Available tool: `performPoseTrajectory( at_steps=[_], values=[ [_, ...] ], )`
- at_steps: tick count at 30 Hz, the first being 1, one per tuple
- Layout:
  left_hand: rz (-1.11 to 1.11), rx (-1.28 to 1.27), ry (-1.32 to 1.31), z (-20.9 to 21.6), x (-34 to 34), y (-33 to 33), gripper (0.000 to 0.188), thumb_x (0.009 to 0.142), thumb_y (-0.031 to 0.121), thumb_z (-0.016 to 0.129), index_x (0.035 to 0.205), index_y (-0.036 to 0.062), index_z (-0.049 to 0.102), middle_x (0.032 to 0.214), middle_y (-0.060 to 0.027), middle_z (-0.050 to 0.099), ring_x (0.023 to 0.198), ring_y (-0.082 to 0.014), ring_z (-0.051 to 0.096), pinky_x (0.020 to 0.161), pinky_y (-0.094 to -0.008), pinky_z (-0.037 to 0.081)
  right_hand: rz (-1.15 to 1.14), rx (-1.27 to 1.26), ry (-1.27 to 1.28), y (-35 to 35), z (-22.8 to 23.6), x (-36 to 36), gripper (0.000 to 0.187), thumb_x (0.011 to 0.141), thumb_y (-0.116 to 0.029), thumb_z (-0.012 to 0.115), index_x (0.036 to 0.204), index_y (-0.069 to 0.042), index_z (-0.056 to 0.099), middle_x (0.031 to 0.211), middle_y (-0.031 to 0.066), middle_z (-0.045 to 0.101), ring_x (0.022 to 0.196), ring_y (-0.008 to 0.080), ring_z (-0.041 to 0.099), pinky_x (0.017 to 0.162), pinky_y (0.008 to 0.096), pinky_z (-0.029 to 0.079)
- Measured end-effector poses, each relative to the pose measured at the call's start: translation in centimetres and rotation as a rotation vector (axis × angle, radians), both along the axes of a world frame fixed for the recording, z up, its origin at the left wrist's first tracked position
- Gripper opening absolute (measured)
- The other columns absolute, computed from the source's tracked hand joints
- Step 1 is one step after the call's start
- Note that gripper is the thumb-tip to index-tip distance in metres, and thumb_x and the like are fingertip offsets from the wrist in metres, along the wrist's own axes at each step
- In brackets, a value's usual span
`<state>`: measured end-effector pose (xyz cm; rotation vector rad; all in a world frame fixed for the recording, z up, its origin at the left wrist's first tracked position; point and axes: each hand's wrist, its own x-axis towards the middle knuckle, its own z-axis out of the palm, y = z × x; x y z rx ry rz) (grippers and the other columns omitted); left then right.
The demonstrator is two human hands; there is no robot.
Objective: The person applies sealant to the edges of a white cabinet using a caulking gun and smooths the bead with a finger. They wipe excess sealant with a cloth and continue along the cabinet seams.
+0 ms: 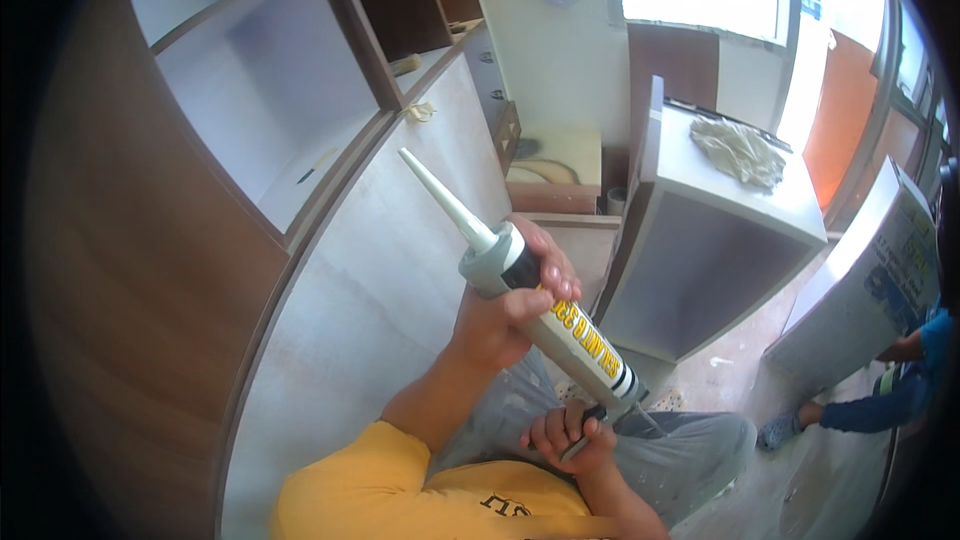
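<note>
A sealant cartridge (585,338) with a long pale nozzle (447,198) sits in a caulking gun, tilted so that its tip points up and to the left. My left hand (515,290) is closed round the front of the barrel, just behind the nozzle. Lower down, my right hand (573,437) has its fingers wrapped round the dark handle of the gun (594,416). The gun's thin metal rod (655,422) sticks out behind. The nozzle tip is in the air, apart from the pale cabinet panel beyond it.
Open shelves (270,90) stand at the left above a pale panel (350,300). A crumpled cloth (740,152) lies on a white cabinet box (690,240) to the right. Beside a large carton (870,280), a co-worker's arm (905,345) and shoe (780,430) show at the far right.
</note>
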<state>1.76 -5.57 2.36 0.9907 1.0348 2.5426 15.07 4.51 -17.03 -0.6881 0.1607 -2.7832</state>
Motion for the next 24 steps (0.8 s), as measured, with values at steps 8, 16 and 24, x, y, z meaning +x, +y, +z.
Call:
performPoseTrajectory(
  at_steps=[8, 16, 24],
  values=[
    [-0.098, 0.137, 0.018, -0.62, 0.26, -0.95, 0.044, 0.076, -0.006, 0.063, 0.114, 0.011, 0.05, 0.092, -0.0052, 0.058, 0.092, -0.0196, 0.062, 0.089, -0.0396, 0.051, -0.034, 0.038, 0.051, 0.23, 0.48, 0.16, 0.033, 0.099, -0.036, 0.062, 0.081, -0.009, 0.053, 0.074, 0.0076, 0.051, 0.081, 0.029, 0.056, 0.091, 0.0527, 0.047],
    [-0.111, 0.101, 0.078, -0.89, 0.27, -0.7, 0.043, 0.079, -0.002, 0.065, 0.117, 0.0127, 0.05, 0.096, -0.0029, 0.057, 0.094, -0.0175, 0.06, 0.093, -0.038, 0.051, -0.061, 0.052, 0.015, 0.71, 0.2, 0.56, 0.036, 0.099, -0.038, 0.062, 0.08, -0.009, 0.052, 0.071, 0.0062, 0.05, 0.075, 0.027, 0.054, 0.085, 0.05, 0.047],
    [-0.091, 0.1, 0.069, -0.74, 0.63, -0.78, 0.044, 0.078, -0.003, 0.064, 0.117, 0.0123, 0.051, 0.096, -0.0028, 0.058, 0.094, -0.0176, 0.061, 0.093, -0.0378, 0.051, -0.05, 0.084, 0.0, 0.84, 0.02, 0.42, 0.04, 0.098, -0.043, 0.063, 0.078, -0.01, 0.053, 0.069, 0.0052, 0.051, 0.071, 0.0258, 0.055, 0.085, 0.0494, 0.049]
  ],
)
